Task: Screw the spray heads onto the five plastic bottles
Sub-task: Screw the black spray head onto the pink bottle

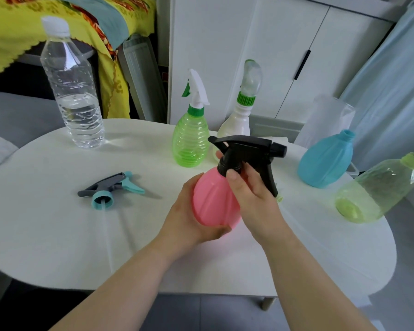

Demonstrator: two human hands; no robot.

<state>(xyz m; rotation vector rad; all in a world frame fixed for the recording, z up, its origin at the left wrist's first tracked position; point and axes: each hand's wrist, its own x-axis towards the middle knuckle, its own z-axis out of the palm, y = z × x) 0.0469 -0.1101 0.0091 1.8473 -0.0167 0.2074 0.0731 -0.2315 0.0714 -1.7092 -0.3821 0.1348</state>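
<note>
Spray head [246, 151] collar pinched in our right hand [251, 194] to twist, while our left hand [189, 211] cups the pink bottle [213, 201] steady.

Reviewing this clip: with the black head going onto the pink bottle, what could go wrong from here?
The pink bottle is tilted in the left hand, so the black spray head the right hand grips could cross-thread. The pale green bottle lies on its side near the table edge and might roll off.
</note>
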